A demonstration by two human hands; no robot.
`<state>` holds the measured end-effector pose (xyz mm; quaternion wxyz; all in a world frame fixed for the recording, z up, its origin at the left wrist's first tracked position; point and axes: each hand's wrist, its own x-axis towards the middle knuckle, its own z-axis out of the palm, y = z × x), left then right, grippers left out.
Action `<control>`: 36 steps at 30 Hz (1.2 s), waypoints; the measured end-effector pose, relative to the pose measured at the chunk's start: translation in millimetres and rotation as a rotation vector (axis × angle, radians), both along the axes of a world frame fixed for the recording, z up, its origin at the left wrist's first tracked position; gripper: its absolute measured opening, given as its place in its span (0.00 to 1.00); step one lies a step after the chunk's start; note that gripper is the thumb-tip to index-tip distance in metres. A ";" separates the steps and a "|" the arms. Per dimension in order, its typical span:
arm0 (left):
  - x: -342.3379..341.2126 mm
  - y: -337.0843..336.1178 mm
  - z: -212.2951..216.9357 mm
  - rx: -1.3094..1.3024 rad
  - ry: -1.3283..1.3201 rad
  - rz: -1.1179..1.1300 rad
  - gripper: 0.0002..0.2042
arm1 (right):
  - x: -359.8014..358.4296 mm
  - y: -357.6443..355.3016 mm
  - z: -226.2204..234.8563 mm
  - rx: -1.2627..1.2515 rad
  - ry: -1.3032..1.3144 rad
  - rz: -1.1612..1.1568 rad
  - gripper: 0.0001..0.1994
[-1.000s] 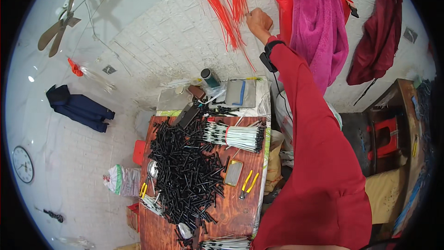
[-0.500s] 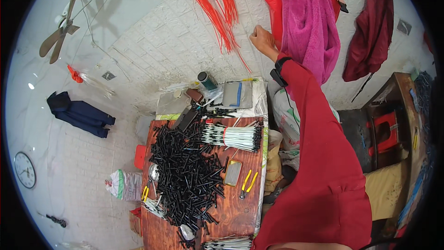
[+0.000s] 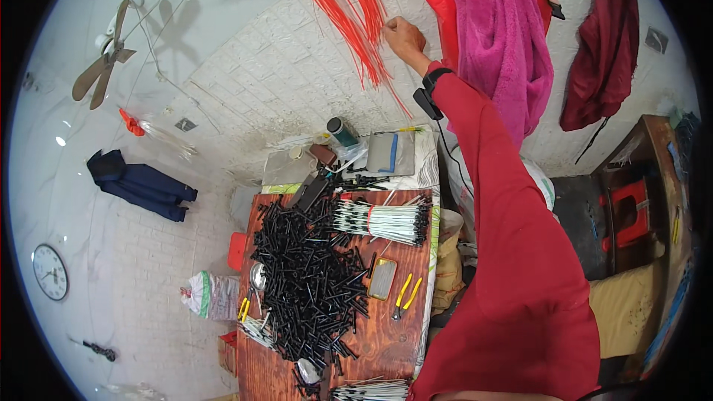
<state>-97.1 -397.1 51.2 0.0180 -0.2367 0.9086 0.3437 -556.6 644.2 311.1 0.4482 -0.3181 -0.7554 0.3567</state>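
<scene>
My right hand (image 3: 405, 38), in a red sleeve with a black wrist strap, is raised to the white brick wall. Its fingers are curled together at the right edge of a hanging bunch of thin red-orange plastic strands (image 3: 345, 11). Whether they pinch a strand is too small to tell. Just right of the hand hang a red bag (image 3: 442, 18) and a fluffy pink cloth (image 3: 499, 52). Below, a wooden table (image 3: 379, 360) bears a heap of black rod-like plastic pieces (image 3: 304, 282) and a bundle of white, black-tipped sticks (image 3: 397, 223) tied in red. My left hand is out of view.
Yellow-handled pliers (image 3: 409, 293) and a yellow-edged rectangular case (image 3: 382, 279) lie on the table's right side. A dark bottle (image 3: 342, 132) stands at its far end. Sacks (image 3: 449, 267) stand beside the table. A fan (image 3: 108, 67) and a dark blue jacket (image 3: 141, 184) hang at the left.
My right hand has moved left and slightly up, from beside the red bag to the edge of the red-orange strands. The view has shifted slightly.
</scene>
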 end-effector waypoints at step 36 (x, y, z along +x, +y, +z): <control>-18.1 115.3 47.5 0.217 -0.231 -0.349 0.28 | -11.5 6.5 -9.6 0.012 0.253 0.062 0.14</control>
